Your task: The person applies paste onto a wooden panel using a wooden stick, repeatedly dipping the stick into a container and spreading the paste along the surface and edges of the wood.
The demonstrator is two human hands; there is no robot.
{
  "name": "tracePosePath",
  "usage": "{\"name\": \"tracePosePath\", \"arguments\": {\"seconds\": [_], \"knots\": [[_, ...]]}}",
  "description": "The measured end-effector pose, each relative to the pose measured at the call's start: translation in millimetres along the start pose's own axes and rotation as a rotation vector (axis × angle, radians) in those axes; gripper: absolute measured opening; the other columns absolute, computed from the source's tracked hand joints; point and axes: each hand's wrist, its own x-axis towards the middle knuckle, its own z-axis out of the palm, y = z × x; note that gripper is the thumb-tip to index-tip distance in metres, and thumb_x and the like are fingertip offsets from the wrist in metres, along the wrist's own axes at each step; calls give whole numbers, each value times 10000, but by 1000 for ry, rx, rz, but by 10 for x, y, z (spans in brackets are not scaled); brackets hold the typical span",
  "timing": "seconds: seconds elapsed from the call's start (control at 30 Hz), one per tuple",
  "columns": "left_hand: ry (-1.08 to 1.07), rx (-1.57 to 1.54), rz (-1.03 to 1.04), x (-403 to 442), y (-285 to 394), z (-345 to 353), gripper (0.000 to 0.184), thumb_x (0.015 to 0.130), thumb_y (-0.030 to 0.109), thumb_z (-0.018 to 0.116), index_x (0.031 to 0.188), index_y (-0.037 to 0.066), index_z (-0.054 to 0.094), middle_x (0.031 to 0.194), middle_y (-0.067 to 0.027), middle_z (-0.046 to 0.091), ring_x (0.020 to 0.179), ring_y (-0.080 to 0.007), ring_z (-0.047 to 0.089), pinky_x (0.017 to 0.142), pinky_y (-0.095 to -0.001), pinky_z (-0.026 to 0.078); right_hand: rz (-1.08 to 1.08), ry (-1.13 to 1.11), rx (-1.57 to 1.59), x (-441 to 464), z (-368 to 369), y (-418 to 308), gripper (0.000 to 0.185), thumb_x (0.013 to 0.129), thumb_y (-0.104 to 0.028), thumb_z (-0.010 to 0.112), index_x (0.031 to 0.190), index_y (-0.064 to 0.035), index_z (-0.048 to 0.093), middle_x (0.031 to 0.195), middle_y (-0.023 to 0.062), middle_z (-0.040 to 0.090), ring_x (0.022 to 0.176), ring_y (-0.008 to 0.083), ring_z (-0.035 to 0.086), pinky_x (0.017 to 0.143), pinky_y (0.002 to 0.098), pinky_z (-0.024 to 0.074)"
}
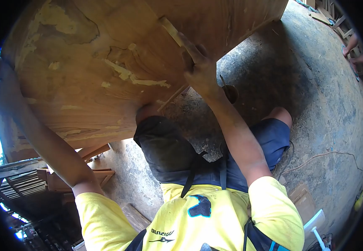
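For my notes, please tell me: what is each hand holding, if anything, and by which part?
The right hand holds a narrow flat strip by its near end. The left hand is at the edge of the wooden panel; whether it grips cannot be told.

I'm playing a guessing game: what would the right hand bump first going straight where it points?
For the right hand, the way along the wooden panel looks free to the picture's edge, though depth is unclear.
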Motion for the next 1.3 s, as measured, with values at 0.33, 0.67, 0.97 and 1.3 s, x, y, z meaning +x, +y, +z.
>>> {"name": "tracePosePath", "arguments": {"seconds": [0.33,0.67,0.97,1.3], "knots": [[-86,74,-161,-7,103,-38,794,864,775,484,1186,88,718,1137,-101,739,1008,-284,712,902,-417,536,-32,-81,-89,-249,44,298,647,907,-69,662,1494,-294,506,766,107,545,585,298,600,527,462,513],[-71,-118,-51,-2,448,-595,749,909,705,410,1096,86,787,1065,-108,767,1083,-324,696,976,-457,520,93,-92,11,-439,-143,309,566,944,-90,645,1470,-272,537,846,124,621,671,295,647,608,445,536],[-169,-168,-82,-12,477,-642,732,925,709,402,1131,111,773,1126,-128,747,1106,-335,676,975,-501,508,-45,38,103,-166,253,399,587,923,-60,644,1465,-265,547,865,107,640,712,285,657,635,442,544],[-62,-168,-76,-9,435,-529,720,922,707,425,1089,105,782,1108,-95,754,1061,-310,697,962,-469,522,-2,-1,32,-75,37,221,568,922,-53,638,1444,-265,566,847,123,633,713,303,665,633,455,545]]}}
